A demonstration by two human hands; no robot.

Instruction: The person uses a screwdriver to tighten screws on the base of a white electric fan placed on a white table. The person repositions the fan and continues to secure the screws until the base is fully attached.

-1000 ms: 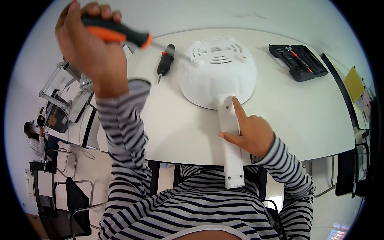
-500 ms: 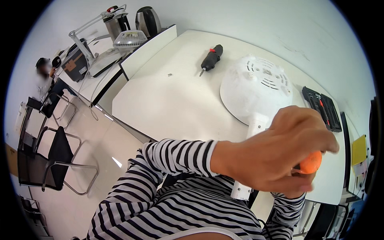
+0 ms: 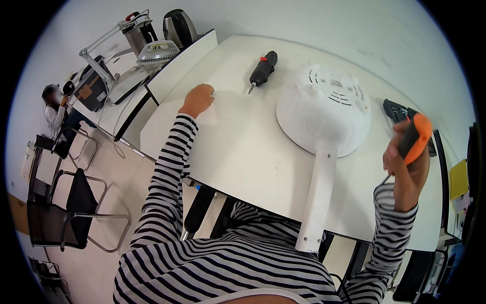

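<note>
My left hand (image 3: 198, 101) rests on the left part of the white table (image 3: 238, 147). Its fingers are curled together, and whatever is under them is hidden. In my raised right hand (image 3: 414, 177), on the right, is a screwdriver (image 3: 418, 138) with an orange and black handle, its thin shaft pointing down to the left. Between my hands a white round appliance (image 3: 324, 111) lies bottom up, with vent slots on top. Its long white handle (image 3: 320, 202) extends over the table's front edge toward me. A black power screwdriver (image 3: 263, 70) lies farther back, left of the appliance.
A black tool case (image 3: 397, 109) lies behind my right hand, partly hidden by it. Beyond a low partition at left stand a kettle (image 3: 179, 28), a steel jug and a lamp arm. A black chair (image 3: 78, 210) is on the floor at left. Another person (image 3: 55, 109) sits far left.
My left hand has swung from the screwdriver on the right across to the table's left side, where small bits lay. My right hand has lifted the screwdriver, uncovering the appliance's handle.
</note>
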